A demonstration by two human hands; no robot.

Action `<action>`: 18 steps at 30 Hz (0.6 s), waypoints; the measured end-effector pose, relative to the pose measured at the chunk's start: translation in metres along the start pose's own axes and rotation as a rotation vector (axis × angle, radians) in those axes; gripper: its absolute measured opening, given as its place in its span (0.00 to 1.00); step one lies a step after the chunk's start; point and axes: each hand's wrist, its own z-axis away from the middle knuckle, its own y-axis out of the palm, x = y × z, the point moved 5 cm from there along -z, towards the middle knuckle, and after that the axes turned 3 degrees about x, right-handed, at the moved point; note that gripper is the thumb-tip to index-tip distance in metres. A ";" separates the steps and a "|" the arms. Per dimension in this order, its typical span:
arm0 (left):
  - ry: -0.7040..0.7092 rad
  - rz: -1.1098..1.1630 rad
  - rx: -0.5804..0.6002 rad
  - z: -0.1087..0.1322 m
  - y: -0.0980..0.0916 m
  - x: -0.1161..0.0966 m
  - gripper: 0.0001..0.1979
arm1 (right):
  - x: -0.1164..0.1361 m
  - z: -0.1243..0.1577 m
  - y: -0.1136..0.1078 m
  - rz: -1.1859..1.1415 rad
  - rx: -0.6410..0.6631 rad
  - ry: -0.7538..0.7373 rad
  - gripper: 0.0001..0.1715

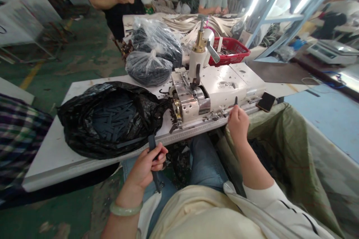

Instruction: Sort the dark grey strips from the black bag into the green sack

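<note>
My left hand (pixel 150 162), with a pale bangle on its wrist, is closed around dark grey strips (pixel 152 142) in front of the table edge. Their ends stick out above and below my fingers. My right hand (pixel 238 121) pinches a small dark strip (pixel 236 100) at the front of the machine; only its tip shows above the fingers. The cream-coloured skiving-type machine (pixel 221 82) has a metal head at its left end. To its left, an open black plastic bag (pixel 75 134) holds many loose dark grey strips (pixel 112 117).
Clear plastic bags (pixel 151 68) of dark pieces and a red basket (pixel 241 50) stand behind the machine. A dark phone (pixel 266 102) lies at its right end. Below right hangs a green sack (pixel 291 138). Two people are across the table; a plaid sleeve (pixel 19 134) is at left.
</note>
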 end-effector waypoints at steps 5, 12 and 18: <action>-0.013 -0.005 0.043 -0.010 0.010 0.001 0.14 | -0.004 0.047 -0.041 0.593 -0.119 -0.566 0.17; -0.046 -0.039 0.103 -0.011 0.025 0.010 0.14 | -0.007 0.067 -0.039 0.678 -0.142 -0.692 0.17; -0.021 0.020 0.195 -0.007 0.030 0.012 0.17 | -0.086 0.053 -0.109 0.929 -0.251 -0.181 0.23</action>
